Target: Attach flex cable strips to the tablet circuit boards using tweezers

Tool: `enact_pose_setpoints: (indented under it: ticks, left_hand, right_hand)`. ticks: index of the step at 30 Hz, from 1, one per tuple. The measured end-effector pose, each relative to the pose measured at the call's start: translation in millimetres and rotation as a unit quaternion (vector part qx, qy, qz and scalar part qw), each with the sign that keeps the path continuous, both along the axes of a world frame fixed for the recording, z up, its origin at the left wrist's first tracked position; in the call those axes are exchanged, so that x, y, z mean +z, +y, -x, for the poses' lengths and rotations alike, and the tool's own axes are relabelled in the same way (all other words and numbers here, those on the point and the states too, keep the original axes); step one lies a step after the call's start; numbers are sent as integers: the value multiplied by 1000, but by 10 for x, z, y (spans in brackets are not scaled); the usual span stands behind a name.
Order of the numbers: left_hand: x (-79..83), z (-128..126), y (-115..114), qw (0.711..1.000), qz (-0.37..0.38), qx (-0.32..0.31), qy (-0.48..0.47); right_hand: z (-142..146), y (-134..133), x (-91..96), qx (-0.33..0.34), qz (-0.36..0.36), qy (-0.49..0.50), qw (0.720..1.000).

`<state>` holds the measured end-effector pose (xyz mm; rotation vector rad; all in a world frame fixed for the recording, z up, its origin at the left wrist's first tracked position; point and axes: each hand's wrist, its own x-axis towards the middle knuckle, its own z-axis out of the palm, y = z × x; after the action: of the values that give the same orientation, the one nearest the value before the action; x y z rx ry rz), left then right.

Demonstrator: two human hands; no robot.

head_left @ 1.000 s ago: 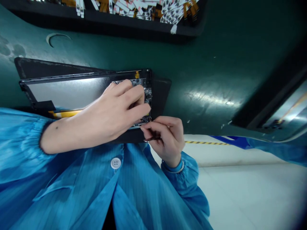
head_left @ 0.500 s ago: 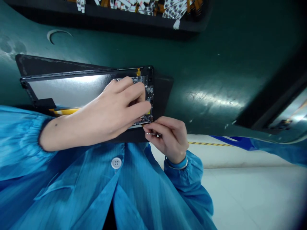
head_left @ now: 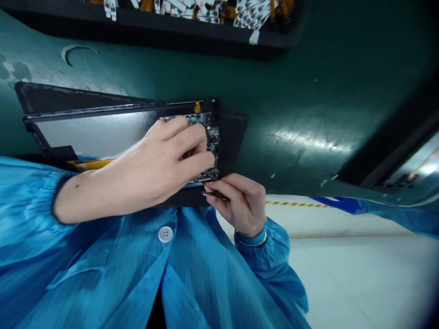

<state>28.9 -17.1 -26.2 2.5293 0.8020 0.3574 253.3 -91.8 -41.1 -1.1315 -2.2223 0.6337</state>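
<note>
In the head view, the person's left hand [head_left: 164, 160] lies over a black-framed tablet [head_left: 96, 135], which lies face down and open, with a grey metal panel and a green-black circuit board [head_left: 213, 146] at its one end. The left fingers [head_left: 194, 139] are a little spread and press down on the circuit board, and they hide most of it. The right hand [head_left: 242, 205] is at the lower edge of the tablet, just beside the board. Its thumb and fingers are pinching a thin metal tool [head_left: 214, 194], but the tool is too small to tell its exact kind.

A yellow flat ribbon [head_left: 91, 163] lies at the lower edge of the panel. The tablet rests on a black pad [head_left: 233, 141], on a dark green work surface [head_left: 302, 91]. Above, a black tray [head_left: 171, 39] holds many white and orange flexible strips [head_left: 192, 7]. Both sleeves belong to a blue striped smock [head_left: 103, 274] with a white button [head_left: 165, 234].
</note>
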Motion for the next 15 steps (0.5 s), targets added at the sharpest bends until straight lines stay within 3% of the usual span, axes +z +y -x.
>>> enact_pose_setpoints:
  ticks: [5,12,15]
  left_hand:
    - [11,-3,26,999,-11,-22,-25]
    - [4,139,56,991,55,-86,-85]
    - [31,162,50,992,17,-105,-61]
  right_hand:
    - [2,4,8,-10,-16,-10,1000]
    - [54,-40,-7,-91,-49,-11,995]
    - [75,-1,-33,-120,-52,24,991]
